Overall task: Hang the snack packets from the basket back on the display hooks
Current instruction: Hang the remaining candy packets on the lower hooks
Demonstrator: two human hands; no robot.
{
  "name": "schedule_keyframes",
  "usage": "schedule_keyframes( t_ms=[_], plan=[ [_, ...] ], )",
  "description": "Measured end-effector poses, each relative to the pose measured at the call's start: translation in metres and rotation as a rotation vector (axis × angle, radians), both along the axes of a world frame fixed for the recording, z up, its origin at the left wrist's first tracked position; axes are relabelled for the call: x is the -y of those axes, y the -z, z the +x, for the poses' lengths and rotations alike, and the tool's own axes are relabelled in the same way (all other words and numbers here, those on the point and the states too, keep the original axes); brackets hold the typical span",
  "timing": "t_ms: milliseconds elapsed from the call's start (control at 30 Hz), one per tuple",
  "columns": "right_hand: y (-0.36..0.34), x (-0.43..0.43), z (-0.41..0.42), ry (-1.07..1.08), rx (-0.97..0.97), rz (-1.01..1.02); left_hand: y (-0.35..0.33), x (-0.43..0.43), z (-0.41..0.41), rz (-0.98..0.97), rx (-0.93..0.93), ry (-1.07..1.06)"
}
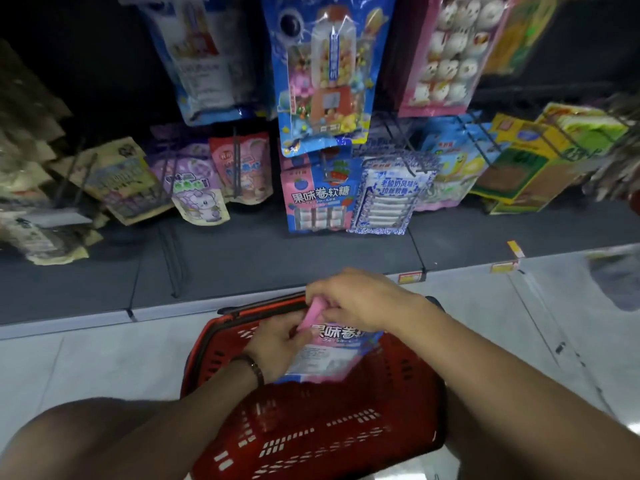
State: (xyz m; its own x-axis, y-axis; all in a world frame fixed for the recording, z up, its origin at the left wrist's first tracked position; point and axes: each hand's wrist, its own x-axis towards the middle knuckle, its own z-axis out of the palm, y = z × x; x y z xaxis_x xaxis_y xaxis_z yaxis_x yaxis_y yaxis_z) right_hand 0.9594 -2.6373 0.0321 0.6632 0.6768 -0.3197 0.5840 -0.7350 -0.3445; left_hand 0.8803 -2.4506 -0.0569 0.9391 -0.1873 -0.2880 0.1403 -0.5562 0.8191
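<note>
Both hands, left hand and right hand, are pinching the pink packet over the red basket at lower centre (apparently by its header); I'm keeping that hang-hole clear.

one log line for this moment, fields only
stage: pick | both hands grip pink snack packet top edge over red plastic basket | matching pink packets on display hook | not yet hung

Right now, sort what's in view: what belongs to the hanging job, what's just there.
Job: pink packet, left hand, right hand, red basket, matching hung packet.
Just there: yellow-green boxes, floor tiles, shelf price tags.
</note>
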Motion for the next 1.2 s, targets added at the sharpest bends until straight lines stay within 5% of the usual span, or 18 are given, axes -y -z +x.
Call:
schedule_keyframes(
  t_ms=[167,333,400,600,733,800,933,1067,1200],
  plan=[
    [0.028,0.054,-0.012,0.566,0.149,0.583,-0.026,0.002,-0.020,-0.258,-0.079,-0.312],
    [0.042,0.081,-0.014,0.783,-0.561,0.953,-0.048,0.017,-0.025,-0.346,-0.082,-0.483],
    [0.040,0.079,-0.018,0.745,-0.650,0.967,-0.051,0.023,-0.023,-0.385,-0.101,-0.543],
    [0.038,0.070,-0.021,0.820,-0.488,0.970,-0.050,0.017,-0.002,-0.345,-0.209,-0.570],
    [0.029,0.067,-0.020,0.870,-0.426,1.050,-0.065,0.032,0.003,0.025,0.043,-0.712],
    [0.025,0.063,-0.018,0.892,-0.393,1.115,-0.073,0.046,-0.005,0.117,0.160,-0.607],
    [0.018,0.050,-0.024,0.853,-0.469,1.191,-0.077,0.069,-0.012,-0.037,0.152,-0.246],
    [0.023,0.039,-0.029,0.703,-0.404,1.122,-0.067,0.081,0.002,-0.230,0.190,-0.321],
    [0.020,0.044,-0.023,0.597,-0.402,1.081,-0.075,0.079,0.010,-0.132,0.313,-0.430]
  ],
)
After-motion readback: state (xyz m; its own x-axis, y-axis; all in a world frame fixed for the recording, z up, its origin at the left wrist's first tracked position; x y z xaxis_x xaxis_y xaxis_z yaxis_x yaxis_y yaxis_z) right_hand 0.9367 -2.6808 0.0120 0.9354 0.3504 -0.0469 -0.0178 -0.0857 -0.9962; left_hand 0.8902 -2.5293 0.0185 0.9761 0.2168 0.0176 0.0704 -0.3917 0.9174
